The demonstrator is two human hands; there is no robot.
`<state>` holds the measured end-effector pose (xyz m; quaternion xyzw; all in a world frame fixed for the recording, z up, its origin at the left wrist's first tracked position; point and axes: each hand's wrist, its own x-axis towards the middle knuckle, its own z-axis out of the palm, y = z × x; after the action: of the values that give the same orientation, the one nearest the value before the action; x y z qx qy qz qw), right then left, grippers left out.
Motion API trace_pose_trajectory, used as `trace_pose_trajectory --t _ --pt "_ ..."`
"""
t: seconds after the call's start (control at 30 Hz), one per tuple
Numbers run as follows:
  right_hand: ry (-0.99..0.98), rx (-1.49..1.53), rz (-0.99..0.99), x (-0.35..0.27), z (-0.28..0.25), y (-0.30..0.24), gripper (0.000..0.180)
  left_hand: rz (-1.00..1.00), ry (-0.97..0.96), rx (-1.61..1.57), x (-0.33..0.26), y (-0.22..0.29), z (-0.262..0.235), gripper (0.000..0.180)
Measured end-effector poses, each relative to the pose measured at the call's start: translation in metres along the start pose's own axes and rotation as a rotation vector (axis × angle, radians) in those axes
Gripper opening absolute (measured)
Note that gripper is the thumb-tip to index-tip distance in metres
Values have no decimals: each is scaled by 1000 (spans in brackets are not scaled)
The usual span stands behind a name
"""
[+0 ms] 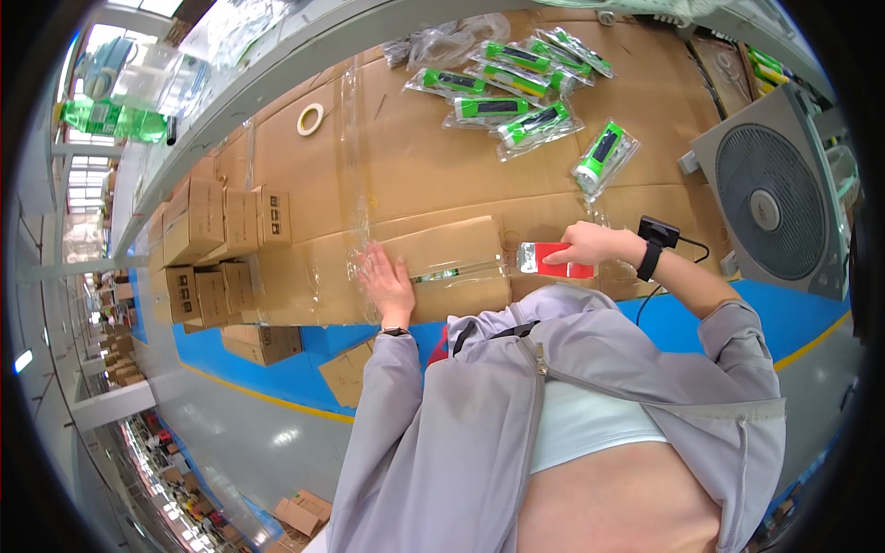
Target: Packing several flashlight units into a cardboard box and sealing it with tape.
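A cardboard box (442, 244) lies in front of me, its top flaps folded in with a narrow gap between them. Through the gap shows something green and clear-wrapped (437, 275). My left hand (386, 284) rests flat on the box's left end, fingers stretched out. Over its right end, my right hand (595, 244) grips a red tape dispenser (566, 269) with a shiny silvery front end. Whether the dispenser touches the box, I cannot tell. Beyond the right hand lies a green flashlight in a clear bag (605, 157).
Several bagged green flashlights (512, 88) lie at the back of the cardboard-covered table (442, 175). A tape roll (311, 119) sits at back left. Small cartons (194, 221) are stacked on the left. A grey fan (772, 184) stands at right, beside a cable (696, 244).
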<state>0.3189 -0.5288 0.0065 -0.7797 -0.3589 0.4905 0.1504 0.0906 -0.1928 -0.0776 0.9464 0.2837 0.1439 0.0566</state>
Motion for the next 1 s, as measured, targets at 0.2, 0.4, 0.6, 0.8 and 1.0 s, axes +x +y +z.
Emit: trace_pose_trajectory --t 0.2,0.4,0.6,0.8,1.0 --pt "-34 26 -9 9 1 0 63 382 -238 19 0 108 9 63" --pt "-22 -75 -26 0 -8 3 66 512 -302 -87 3 145 6 61" --pt "-17 -142 58 -13 -14 -11 71 512 -304 -92 1 143 5 58" --pt "-74 21 44 -30 -29 3 74 526 -279 -102 3 144 8 57" --pt "-59 -186 72 -11 -18 -6 71 529 -281 -94 1 143 6 57"
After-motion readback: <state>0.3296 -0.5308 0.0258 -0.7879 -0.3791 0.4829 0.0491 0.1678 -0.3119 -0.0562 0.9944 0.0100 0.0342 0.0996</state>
